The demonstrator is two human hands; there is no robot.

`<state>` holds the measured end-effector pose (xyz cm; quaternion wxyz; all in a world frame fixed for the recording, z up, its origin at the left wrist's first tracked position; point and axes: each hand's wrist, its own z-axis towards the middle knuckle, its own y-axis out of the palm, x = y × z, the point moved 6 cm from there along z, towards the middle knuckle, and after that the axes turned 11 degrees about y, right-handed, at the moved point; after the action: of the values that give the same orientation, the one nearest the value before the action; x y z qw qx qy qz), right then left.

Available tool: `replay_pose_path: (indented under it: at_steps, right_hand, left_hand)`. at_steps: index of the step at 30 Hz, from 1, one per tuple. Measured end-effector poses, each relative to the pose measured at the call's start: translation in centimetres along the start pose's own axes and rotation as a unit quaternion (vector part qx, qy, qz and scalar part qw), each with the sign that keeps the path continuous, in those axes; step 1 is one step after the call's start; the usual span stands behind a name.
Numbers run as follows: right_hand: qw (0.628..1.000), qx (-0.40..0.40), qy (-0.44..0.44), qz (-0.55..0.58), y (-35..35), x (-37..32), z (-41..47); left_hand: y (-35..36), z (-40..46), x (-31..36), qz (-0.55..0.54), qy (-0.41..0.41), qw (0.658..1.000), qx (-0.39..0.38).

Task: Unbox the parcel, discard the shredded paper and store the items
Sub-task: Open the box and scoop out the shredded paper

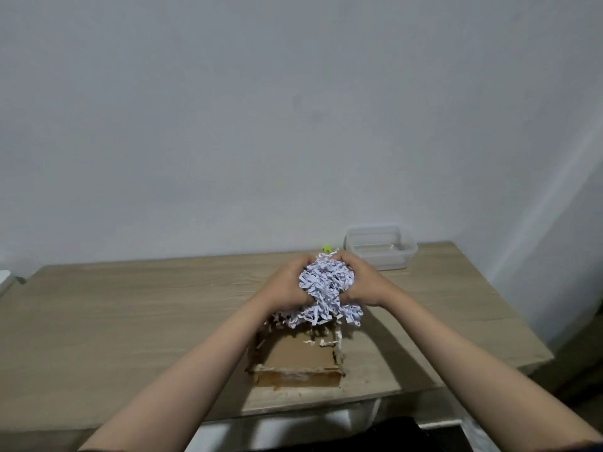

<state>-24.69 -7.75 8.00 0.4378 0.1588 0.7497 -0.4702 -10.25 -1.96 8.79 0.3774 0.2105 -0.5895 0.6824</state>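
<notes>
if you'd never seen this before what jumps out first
A fluffy white clump of shredded paper squeezed between the left hand and right hand, lifted above the open brown cardboard box at the wooden table's near edge. Behind, a clear plastic tub sits by the wall.

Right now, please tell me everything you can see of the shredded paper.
The shredded paper is a loose, tangled bunch of thin white strips with faint bluish marks. The left hand and the right hand press it between them, lifted above the open cardboard box. Strips hang down from the bunch toward the box, and a few stray scraps lie on the box's bottom and along its edges.
</notes>
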Motion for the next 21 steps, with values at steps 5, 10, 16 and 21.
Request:
replay_pose_path:
  at_steps: [5,10,16,21]
  right_hand:
    - [0.999,0.029,0.024,0.019,-4.2,2.2,-1.4]
    - [0.998,0.028,0.042,0.024,-8.6,7.2,-2.1]
    - [0.998,-0.013,0.055,0.023,-12.0,15.5,-1.3]
    - [0.996,-0.058,0.051,0.039,-11.9,20.3,-1.3]
  left_hand:
    - [2.8,3.7,2.6,0.012,0.028,0.999,-0.038]
    - [8.6,7.2,4.2,0.012,0.023,0.998,-0.058]
    - [17.0,9.7,4.0,-0.007,-0.046,0.997,-0.059]
    - [21.7,9.6,3.4,-0.019,-0.089,0.995,-0.044]
